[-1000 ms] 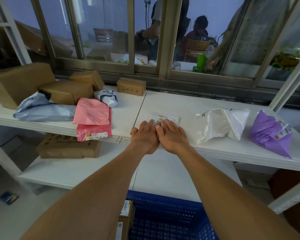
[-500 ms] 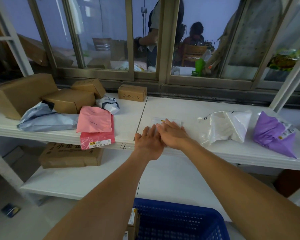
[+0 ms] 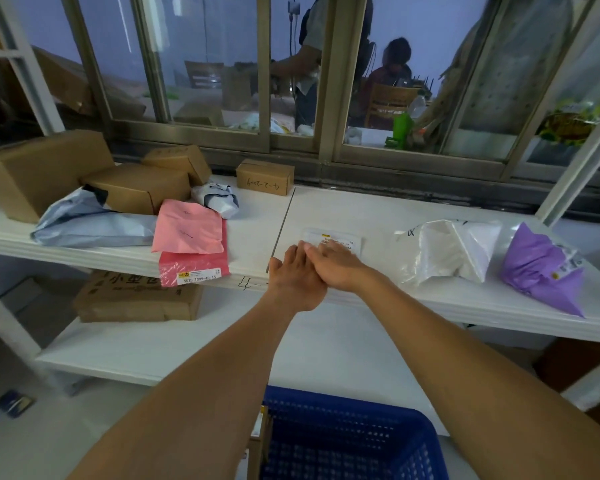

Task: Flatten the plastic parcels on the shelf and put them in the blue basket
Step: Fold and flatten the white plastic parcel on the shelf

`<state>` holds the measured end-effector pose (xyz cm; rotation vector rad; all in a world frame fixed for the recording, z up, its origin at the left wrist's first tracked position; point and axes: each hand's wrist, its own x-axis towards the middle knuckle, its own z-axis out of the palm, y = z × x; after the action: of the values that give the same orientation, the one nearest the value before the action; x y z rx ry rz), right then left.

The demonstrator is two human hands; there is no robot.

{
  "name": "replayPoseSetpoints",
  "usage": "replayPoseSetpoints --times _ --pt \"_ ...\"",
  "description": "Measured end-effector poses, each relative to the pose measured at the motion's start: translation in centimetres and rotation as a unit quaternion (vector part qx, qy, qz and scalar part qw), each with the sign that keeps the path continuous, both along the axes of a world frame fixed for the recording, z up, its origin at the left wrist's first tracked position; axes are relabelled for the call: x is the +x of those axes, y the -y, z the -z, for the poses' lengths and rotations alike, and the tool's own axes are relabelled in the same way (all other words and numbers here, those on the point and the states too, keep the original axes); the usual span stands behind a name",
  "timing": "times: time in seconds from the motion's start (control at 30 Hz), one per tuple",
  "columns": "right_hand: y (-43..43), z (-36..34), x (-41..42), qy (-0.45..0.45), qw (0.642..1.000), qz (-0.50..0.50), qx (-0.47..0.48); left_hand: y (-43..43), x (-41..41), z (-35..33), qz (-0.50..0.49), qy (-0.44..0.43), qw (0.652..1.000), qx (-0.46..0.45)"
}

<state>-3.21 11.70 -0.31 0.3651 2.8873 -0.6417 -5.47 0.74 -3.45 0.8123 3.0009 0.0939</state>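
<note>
Both palms lie flat, fingers spread, left hand (image 3: 297,278) and right hand (image 3: 340,268) pressing a white parcel (image 3: 329,239), label unreadable; the red parcel (image 3: 194,268) reads, perhaps, "5020 T099-40 15".

On the upper shelf (image 3: 378,209) a flat parcel (image 3: 329,237) lies near the front edge, just right of the seam. Both hands lie flat on it, the right hand (image 3: 340,268) partly over the left hand (image 3: 297,275). To the right lie two puffy parcels (image 3: 451,251), one beside the other. To the left lie more parcels (image 3: 187,233), with cardboard boxes (image 3: 42,168) behind them. A basket (image 3: 347,441) stands below, before the shelf
</note>
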Motion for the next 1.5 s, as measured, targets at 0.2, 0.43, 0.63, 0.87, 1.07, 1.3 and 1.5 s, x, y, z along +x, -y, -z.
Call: replayPoseSetpoints --times 0.2,0.43,0.63,0.87,1.07,1.3,1.5 --pt "-0.1 0.2 5.2 -0.024 0.999 -0.024 -0.034 0.0 0.5 -0.6 -0.019 0.030 0.999 -0.004" --pt "-0.7 -3.2 7.8 0.014 0.999 -0.029 0.023 0.1 0.5 -0.7 -0.021 0.036 0.998 0.040" --pt "-4.6 -4.7 7.6 -0.156 0.952 -0.022 0.262 -0.2 0.4 -0.6 -0.025 0.054 0.998 0.037" --pt "-10.2 -6.1 8.0 -0.153 0.931 0.155 0.294 -0.1 0.3 -0.4 -0.022 0.052 0.998 0.040" --pt "-10.4 -5.5 8.6 -0.165 0.942 0.176 0.233 -0.1 0.3 -0.4 -0.023 0.054 0.997 0.041" --pt "-10.4 -5.9 8.6 -0.153 0.949 0.161 0.223 -0.4 -0.1 -1.0 -0.053 0.083 0.994 0.042" --pt "-12.7 -7.0 10.0 -0.177 0.948 0.157 0.215 -3.1 1.2 -2.5 -0.008 -0.003 0.998 0.059"
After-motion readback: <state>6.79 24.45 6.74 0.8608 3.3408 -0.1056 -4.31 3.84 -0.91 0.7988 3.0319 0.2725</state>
